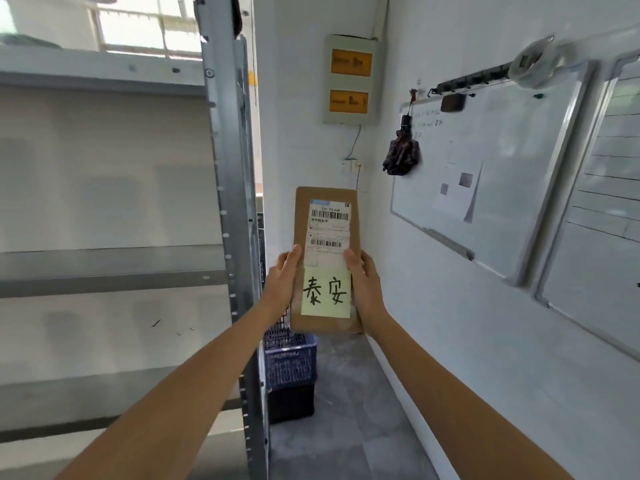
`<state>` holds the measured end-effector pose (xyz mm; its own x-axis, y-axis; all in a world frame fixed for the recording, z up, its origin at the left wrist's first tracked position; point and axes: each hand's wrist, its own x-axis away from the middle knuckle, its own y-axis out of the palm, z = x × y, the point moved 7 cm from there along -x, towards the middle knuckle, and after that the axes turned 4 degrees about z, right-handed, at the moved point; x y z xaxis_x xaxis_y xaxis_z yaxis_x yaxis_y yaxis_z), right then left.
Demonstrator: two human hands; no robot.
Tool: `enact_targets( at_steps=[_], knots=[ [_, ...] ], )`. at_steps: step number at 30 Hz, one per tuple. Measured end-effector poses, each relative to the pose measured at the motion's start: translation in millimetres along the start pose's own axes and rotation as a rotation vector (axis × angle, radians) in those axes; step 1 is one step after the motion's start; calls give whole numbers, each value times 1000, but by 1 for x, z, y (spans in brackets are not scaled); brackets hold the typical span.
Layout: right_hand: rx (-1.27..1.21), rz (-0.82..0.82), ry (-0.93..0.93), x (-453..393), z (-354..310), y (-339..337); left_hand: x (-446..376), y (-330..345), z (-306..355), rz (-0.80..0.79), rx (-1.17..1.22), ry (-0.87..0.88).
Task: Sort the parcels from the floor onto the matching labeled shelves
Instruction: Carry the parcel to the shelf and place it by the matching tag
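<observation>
Both hands, left hand (281,282) and right hand (363,285), grip a flat brown parcel (325,220) upright in the air beside the shelves (110,268); it bears a barcode label (329,230) and a handwritten yellow note (326,293).

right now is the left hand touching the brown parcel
Touching. The head view shows the left hand gripping the brown parcel's left edge, thumb lying across its front beside the yellow note; the right hand grips the opposite edge.

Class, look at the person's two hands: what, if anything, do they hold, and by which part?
Both hands, left hand and right hand, grip a flat brown cardboard parcel upright by its lower side edges.
</observation>
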<state>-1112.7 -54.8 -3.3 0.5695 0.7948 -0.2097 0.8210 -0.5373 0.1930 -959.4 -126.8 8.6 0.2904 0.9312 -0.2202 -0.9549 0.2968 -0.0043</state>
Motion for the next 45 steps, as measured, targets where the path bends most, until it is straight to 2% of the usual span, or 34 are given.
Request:
enact_targets(
  at_steps=[8,14,19,29,35,45],
  knots=[
    [-27,-85,-52,17,16,85,-4,-92,-2,146,6,57],
    [-27,9,-47,37,40,104,-2,-117,-9,108,-65,99],
    [-55,-3,-75,50,49,122,2,-143,-21,125,-88,151],
    [-69,-186,-99,66,61,210,21,-234,-28,303,-70,157],
    [-87,-339,-53,81,72,287,30,-313,-33,428,-88,115],
    [-91,-450,45,101,87,378,49,-403,-24,611,-166,70]
  ],
)
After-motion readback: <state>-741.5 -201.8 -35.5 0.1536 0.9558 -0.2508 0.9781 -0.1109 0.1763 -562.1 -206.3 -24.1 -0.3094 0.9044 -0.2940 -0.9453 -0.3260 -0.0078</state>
